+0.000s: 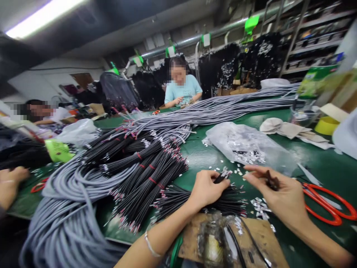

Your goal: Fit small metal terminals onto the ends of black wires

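My left hand (208,188) is closed around a few short black cables (221,176), whose silvery ends stick out past the fingers. Under it lies a bundle of black cables (178,203) with pinkish stripped wire ends. Just to the right, my right hand (284,195) has thumb and forefinger tips close together; anything pinched there is too small to name. Something dark brown shows among its other fingers. Small silver metal pieces (260,208) lie between the hands, below the right fingertips. A worn cardboard piece (267,238), with tape and loose black cable on it, is nearest me.
Red-handled scissors (325,204) lie right of my right hand. A clear plastic bag (231,137) of metal pieces sits ahead. Tied black cable bundles (147,175) and coiled grey cables (75,208) fill the left. A co-worker (182,87) sits opposite; another person's hand (11,184) is far left.
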Available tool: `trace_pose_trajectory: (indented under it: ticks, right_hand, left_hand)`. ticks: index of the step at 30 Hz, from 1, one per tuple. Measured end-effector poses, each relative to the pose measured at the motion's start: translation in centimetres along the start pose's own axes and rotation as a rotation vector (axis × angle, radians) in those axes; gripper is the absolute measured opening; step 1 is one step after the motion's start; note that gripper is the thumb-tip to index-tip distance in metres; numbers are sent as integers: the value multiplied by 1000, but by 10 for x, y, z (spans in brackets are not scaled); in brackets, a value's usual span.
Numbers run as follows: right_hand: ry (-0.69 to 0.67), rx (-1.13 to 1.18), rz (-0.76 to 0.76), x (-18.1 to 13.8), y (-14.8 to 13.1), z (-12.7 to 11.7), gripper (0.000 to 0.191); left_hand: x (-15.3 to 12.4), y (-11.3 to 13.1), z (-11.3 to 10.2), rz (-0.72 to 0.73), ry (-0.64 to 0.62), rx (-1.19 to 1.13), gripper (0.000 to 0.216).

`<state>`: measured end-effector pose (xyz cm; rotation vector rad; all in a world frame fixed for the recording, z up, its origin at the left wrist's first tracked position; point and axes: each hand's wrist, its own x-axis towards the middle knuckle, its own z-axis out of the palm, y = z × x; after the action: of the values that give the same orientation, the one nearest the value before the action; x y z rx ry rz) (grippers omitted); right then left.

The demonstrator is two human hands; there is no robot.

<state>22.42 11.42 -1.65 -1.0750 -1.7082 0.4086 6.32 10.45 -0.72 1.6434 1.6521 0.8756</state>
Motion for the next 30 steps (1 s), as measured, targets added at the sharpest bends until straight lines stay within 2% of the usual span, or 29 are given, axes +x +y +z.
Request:
trace_pose_trajectory:
  ticks: [2,5,7,9,13,15,17,19,21,22,25,27,30]
  right_hand:
    - [-20,-83,-29,-1,11,1,22]
    - [-213,-209,-241,-10,32,7,33]
    - [-286,-320,-333,-17,43,12,37]
    - [-375,-431,-383,-23,47,15,41]
    - [-588,-593,-449,-20,40,17,59]
    - [-685,-642,-451,-10,31,15,60]
    - [-778,-653,-447,3,22,12,55]
    - [-838,-593,-439,15,17,7,48]
    - [-831,-466,-392,21,18,2,43]
    - [-783,-393,-340,22,20,1,40]
    - [-504,-226,-154,14,30,0,29]
    - [-359,-151,-93,6,31,2,26]
    - [-321,-68,-39,1,22,4,27]
  left_hand:
    - [2,-4,-1,36,-35,-38,27]
    - [6,-13,0,71,-86,-137,20]
    - [10,-18,1,52,-48,-230,20]
    - [12,-21,3,49,42,-344,25]
    - [10,-19,2,122,240,-486,31]
    - [9,-19,2,158,316,-525,33]
    - [11,-19,3,147,335,-605,34]
    - [15,-21,5,89,299,-712,36]
    - [18,-22,8,34,237,-770,37]
    - [18,-22,11,23,209,-768,37]
    - [15,-22,17,46,175,-672,35]
    - [10,-21,19,76,157,-593,32]
    - [3,-19,16,141,90,-475,27]
